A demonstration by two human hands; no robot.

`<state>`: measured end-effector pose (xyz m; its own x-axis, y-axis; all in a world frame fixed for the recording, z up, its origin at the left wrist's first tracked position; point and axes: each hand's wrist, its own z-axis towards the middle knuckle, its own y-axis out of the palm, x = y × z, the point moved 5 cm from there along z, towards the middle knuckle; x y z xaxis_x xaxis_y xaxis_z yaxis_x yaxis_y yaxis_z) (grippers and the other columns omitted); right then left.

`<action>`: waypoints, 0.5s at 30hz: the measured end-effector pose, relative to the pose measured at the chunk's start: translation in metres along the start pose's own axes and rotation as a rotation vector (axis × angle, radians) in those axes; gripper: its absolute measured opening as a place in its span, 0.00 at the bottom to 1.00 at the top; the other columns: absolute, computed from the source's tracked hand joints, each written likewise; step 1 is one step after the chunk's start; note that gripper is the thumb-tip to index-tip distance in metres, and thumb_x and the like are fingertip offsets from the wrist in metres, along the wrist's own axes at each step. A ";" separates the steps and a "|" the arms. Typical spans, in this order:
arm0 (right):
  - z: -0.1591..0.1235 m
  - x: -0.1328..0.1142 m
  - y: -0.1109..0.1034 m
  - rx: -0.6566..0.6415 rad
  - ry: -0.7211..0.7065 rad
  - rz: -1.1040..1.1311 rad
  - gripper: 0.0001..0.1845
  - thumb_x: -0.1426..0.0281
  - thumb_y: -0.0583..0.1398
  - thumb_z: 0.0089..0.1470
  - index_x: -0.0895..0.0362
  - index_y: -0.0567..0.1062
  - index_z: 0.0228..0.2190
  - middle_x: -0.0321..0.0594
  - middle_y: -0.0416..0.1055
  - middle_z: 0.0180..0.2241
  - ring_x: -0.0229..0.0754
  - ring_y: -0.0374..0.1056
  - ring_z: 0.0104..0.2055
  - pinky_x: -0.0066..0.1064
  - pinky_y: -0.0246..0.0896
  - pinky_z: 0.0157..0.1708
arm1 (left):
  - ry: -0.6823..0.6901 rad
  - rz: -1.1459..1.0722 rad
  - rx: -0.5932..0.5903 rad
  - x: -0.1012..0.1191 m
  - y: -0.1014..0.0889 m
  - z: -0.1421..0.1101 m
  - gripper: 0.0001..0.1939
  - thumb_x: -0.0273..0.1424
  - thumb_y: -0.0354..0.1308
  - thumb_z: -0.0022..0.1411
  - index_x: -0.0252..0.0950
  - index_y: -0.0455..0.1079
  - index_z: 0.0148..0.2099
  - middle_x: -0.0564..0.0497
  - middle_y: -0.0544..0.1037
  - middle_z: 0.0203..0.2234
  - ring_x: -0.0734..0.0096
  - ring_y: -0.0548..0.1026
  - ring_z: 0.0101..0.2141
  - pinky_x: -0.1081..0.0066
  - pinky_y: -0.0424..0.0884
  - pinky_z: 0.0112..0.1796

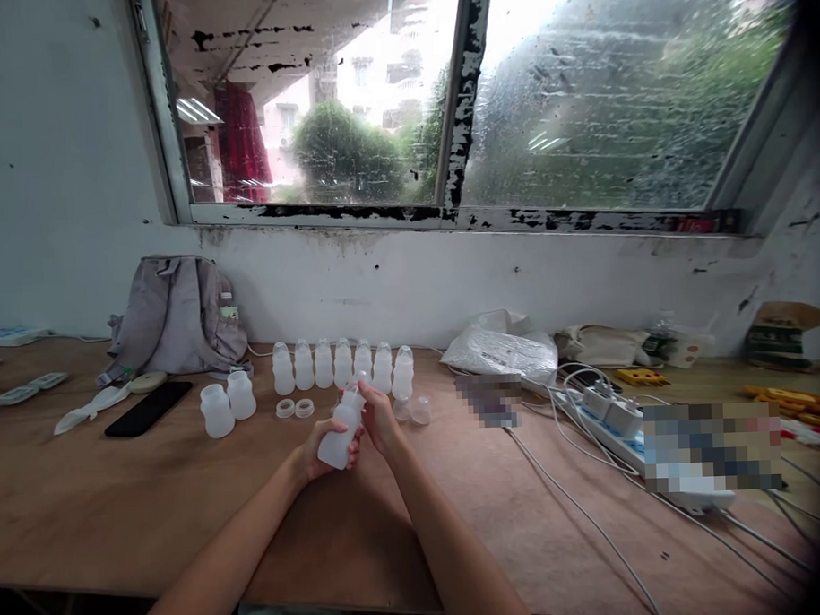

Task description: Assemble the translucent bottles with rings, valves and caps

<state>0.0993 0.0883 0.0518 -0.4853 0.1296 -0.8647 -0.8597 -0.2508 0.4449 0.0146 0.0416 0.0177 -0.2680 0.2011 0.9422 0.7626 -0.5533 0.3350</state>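
Observation:
A frosted white baby bottle [335,448] is tilted to the right above the table between my two hands. My left hand [314,451] is wrapped round its body. Closed about the bottle's neck and clear top is my right hand [382,420]; the fingers partly hide that end. Behind them several capped baby bottles [323,364] stand upright in a row. Two topless bottles [217,415] [242,398] stand to the left. Two white collar rings [285,409] [304,408] lie before the row, and two clear domed caps [420,411] [403,409] rest right of my right hand.
On the left are a grey backpack [172,316], a black phone [148,409] and a white strap-like item [94,408]. A plastic-wrapped package [502,349] sits at the back right. Cables run from a power strip [616,444] across the right side of the wooden table [121,497].

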 end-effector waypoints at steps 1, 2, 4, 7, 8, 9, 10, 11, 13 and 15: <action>0.002 -0.003 -0.004 -0.001 -0.008 0.060 0.19 0.55 0.57 0.44 0.58 0.72 0.29 0.42 0.73 0.30 0.40 0.67 0.30 0.29 0.59 0.26 | -0.037 -0.029 -0.067 -0.002 0.004 -0.002 0.15 0.40 0.49 0.43 0.32 0.63 0.30 0.54 0.62 0.14 0.74 0.63 0.16 0.73 0.59 0.19; 0.004 -0.006 -0.009 0.006 -0.020 0.113 0.19 0.55 0.57 0.45 0.57 0.71 0.32 0.42 0.73 0.33 0.41 0.68 0.32 0.29 0.60 0.28 | -0.079 -0.059 -0.149 -0.004 0.010 -0.005 0.16 0.40 0.50 0.42 0.32 0.62 0.30 0.54 0.62 0.13 0.73 0.63 0.15 0.73 0.59 0.18; 0.008 -0.012 -0.025 0.091 -0.084 0.119 0.18 0.57 0.58 0.44 0.54 0.69 0.37 0.40 0.72 0.35 0.40 0.67 0.34 0.29 0.59 0.29 | -0.152 -0.125 -0.306 -0.008 0.019 -0.009 0.17 0.38 0.53 0.40 0.31 0.63 0.32 0.53 0.64 0.14 0.71 0.64 0.16 0.73 0.59 0.17; 0.012 -0.017 -0.047 0.231 -0.205 -0.069 0.20 0.61 0.59 0.42 0.52 0.66 0.40 0.39 0.72 0.35 0.41 0.67 0.36 0.30 0.58 0.32 | -0.140 -0.219 -0.285 -0.010 0.020 -0.007 0.16 0.34 0.55 0.43 0.29 0.64 0.35 0.50 0.67 0.17 0.69 0.67 0.19 0.72 0.62 0.19; 0.012 -0.019 -0.053 0.279 -0.250 -0.183 0.20 0.61 0.60 0.42 0.53 0.67 0.39 0.39 0.71 0.35 0.42 0.66 0.37 0.31 0.57 0.33 | -0.104 -0.249 -0.209 -0.009 0.017 -0.005 0.16 0.34 0.55 0.44 0.29 0.64 0.35 0.49 0.68 0.18 0.69 0.68 0.19 0.72 0.62 0.19; 0.011 -0.022 -0.057 0.329 -0.299 -0.326 0.20 0.61 0.60 0.41 0.54 0.68 0.38 0.40 0.71 0.37 0.43 0.65 0.39 0.33 0.56 0.35 | -0.062 -0.280 -0.130 -0.008 0.013 -0.002 0.15 0.34 0.55 0.46 0.28 0.65 0.35 0.49 0.68 0.18 0.69 0.68 0.20 0.72 0.63 0.20; 0.010 -0.024 -0.059 0.372 -0.353 -0.491 0.20 0.61 0.60 0.40 0.55 0.70 0.37 0.41 0.70 0.38 0.44 0.63 0.41 0.34 0.55 0.38 | -0.017 -0.310 -0.057 -0.006 0.008 0.000 0.15 0.34 0.55 0.47 0.29 0.64 0.36 0.49 0.68 0.19 0.70 0.68 0.20 0.72 0.63 0.20; 0.008 -0.027 -0.059 0.405 -0.401 -0.665 0.19 0.61 0.60 0.39 0.55 0.71 0.36 0.42 0.69 0.39 0.45 0.61 0.42 0.35 0.53 0.40 | 0.029 -0.337 0.007 -0.004 0.004 0.002 0.14 0.34 0.54 0.48 0.29 0.64 0.36 0.50 0.68 0.19 0.71 0.68 0.21 0.72 0.64 0.21; 0.006 -0.028 -0.056 0.419 -0.447 -0.983 0.18 0.62 0.60 0.40 0.54 0.72 0.36 0.42 0.68 0.39 0.47 0.59 0.44 0.36 0.49 0.42 | 0.114 -0.380 0.109 0.001 -0.004 0.004 0.13 0.35 0.54 0.50 0.32 0.64 0.36 0.52 0.67 0.20 0.73 0.68 0.21 0.73 0.65 0.22; 0.006 -0.024 -0.052 0.375 -0.433 -1.196 0.18 0.65 0.58 0.42 0.53 0.71 0.39 0.40 0.69 0.38 0.46 0.59 0.44 0.37 0.46 0.43 | 0.184 -0.417 0.213 0.005 -0.014 0.005 0.12 0.35 0.54 0.51 0.33 0.63 0.36 0.53 0.68 0.20 0.75 0.69 0.22 0.75 0.66 0.22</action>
<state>0.1545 0.1035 0.0507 0.6456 0.3952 -0.6535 -0.7479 0.5004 -0.4362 0.0060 0.0543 0.0178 -0.6604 0.2133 0.7200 0.6664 -0.2754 0.6928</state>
